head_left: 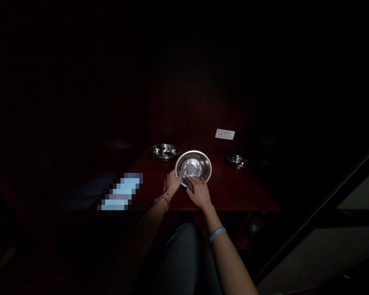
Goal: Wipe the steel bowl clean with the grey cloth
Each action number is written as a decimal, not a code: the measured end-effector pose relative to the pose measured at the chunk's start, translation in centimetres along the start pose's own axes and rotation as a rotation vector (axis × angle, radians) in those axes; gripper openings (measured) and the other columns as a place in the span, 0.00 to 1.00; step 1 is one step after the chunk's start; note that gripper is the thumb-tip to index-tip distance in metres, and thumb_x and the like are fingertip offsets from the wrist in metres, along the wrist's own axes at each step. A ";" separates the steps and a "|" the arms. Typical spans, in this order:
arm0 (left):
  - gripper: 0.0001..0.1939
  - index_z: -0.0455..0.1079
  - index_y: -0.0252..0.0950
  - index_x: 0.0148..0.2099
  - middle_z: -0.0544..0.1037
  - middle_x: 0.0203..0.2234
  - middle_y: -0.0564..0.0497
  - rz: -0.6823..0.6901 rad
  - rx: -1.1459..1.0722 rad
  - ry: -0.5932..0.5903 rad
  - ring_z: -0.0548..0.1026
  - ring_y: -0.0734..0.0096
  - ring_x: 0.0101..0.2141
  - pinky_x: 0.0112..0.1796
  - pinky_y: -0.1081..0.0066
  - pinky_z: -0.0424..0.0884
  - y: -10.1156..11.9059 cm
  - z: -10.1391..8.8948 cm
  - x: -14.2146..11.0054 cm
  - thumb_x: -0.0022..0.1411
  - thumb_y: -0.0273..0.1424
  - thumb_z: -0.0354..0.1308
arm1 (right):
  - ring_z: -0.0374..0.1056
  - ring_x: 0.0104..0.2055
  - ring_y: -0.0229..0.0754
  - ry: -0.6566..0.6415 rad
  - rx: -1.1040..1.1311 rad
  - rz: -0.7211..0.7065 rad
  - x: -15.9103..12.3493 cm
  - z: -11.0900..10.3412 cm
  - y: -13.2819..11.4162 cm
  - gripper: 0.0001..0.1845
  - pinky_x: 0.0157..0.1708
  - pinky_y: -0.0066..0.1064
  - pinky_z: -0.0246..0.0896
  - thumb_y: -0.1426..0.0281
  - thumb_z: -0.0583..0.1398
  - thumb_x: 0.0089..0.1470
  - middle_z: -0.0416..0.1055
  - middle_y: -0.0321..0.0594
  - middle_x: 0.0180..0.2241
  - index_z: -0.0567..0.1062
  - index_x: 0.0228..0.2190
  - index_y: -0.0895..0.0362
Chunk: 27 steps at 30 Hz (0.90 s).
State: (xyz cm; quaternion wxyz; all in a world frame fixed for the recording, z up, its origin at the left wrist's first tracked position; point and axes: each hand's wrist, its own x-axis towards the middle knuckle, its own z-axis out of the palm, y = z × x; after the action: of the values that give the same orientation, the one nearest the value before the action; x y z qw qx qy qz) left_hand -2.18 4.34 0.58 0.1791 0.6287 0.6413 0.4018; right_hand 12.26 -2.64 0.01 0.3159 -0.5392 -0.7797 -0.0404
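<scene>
A shiny metal bowl is tilted toward me above the dark red desk, its inside facing me. My left hand is closed on the bowl's lower left rim, with the thumb along the edge. At the lower rim, my right hand presses a small dark grey piece, which looks like a cloth, against the bowl. The fingers partly cover it, so its full shape is hidden.
A wide metal bowl stands at the back left of the desk, with something small and yellowish in it. A smaller metal bowl sits at the right. A white socket plate is on the back panel. Deep shadow surrounds the desk.
</scene>
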 end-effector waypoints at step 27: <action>0.18 0.73 0.38 0.50 0.81 0.43 0.43 -0.004 0.002 0.005 0.79 0.61 0.42 0.40 0.71 0.70 0.3 0.1 0.0 0.66 0.39 0.49 | 0.63 0.60 0.44 0.002 -0.003 -0.006 0.0 -0.1 0.2 0.24 0.65 0.43 0.46 0.67 0.54 0.59 0.69 0.43 0.58 0.68 0.57 0.54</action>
State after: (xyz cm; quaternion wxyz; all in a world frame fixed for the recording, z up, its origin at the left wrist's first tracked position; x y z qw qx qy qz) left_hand -1.94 4.31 0.72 0.1779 0.6265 0.6435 0.4022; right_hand 12.48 -2.56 0.04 0.3156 -0.5373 -0.7809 -0.0432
